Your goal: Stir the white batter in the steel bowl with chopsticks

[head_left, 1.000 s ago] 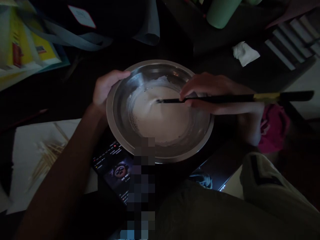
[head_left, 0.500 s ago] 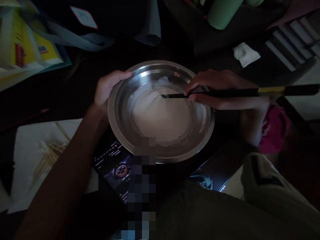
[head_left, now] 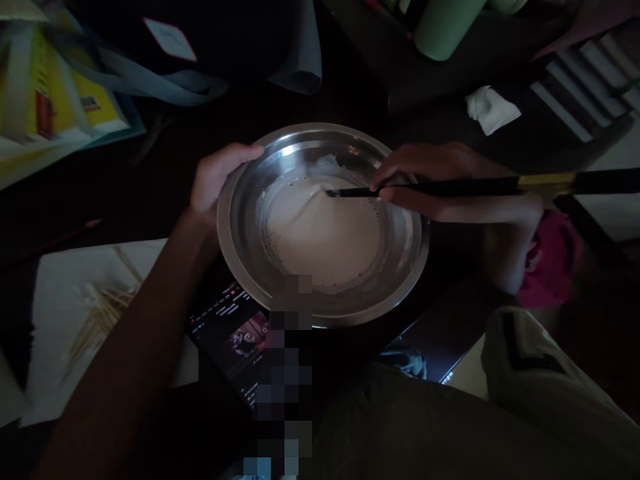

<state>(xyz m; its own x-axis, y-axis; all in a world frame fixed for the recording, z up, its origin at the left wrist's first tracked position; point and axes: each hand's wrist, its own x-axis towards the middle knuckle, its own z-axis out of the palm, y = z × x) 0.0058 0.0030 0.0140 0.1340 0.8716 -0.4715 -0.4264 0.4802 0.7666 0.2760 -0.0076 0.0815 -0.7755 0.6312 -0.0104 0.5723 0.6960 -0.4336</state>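
A round stainless steel bowl stands in the middle of the view, with a pale, creamy mixture in it. On the bowl's left rim, my left hand is closed, thumb on top and the other fingers hidden behind the wall. My right hand reaches over the right rim and grips black chopsticks that have a gold band. Their tips dip into the mixture near its centre, beside a ridge in its surface. How many sticks there are I cannot tell.
Left of the bowl, cotton swabs lie on white paper. A lit phone or tablet screen is under the bowl's lower left. Yellow books, a dark bag, a green bottle and crumpled tissue lie around.
Both hands, the bowl and the chopsticks keep nearly the same place; the whole view has shifted slightly. The picture on the lit screen is different.
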